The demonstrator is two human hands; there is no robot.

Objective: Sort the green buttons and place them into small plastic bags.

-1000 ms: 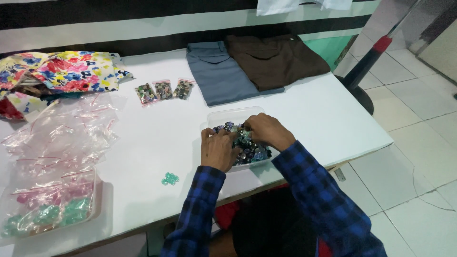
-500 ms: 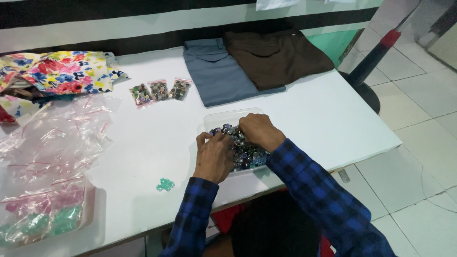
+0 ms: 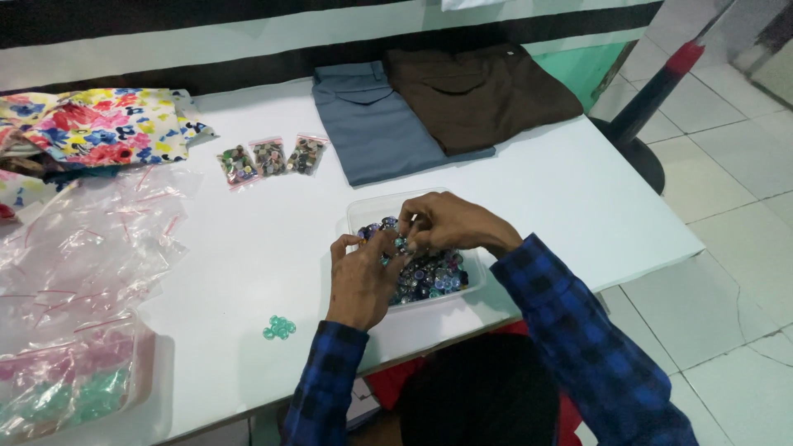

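Observation:
A clear plastic tub [image 3: 360, 211] full of small dark, shiny buttons [image 3: 434, 272] sits near the front edge of the white table [image 3: 273, 248]. My left hand [image 3: 361, 281] rests over the tub's left side, fingers curled among the buttons. Over the tub's back half, my right hand [image 3: 450, 223] pinches small buttons at its fingertips. The two sets of fingertips meet above the heap. A little pile of green buttons [image 3: 279, 328] lies on the table left of my left hand.
Three small bags of buttons [image 3: 270, 157] lie further back. Folded grey trousers [image 3: 372, 124] and brown trousers [image 3: 475, 95] are at the far edge. Empty clear bags [image 3: 74, 248] and a tub of pink and green buttons [image 3: 70, 388] are left; floral cloth [image 3: 99, 124] far left.
The view has shifted a little. Both hands stay over the tub, and their fingertips have come together above the buttons.

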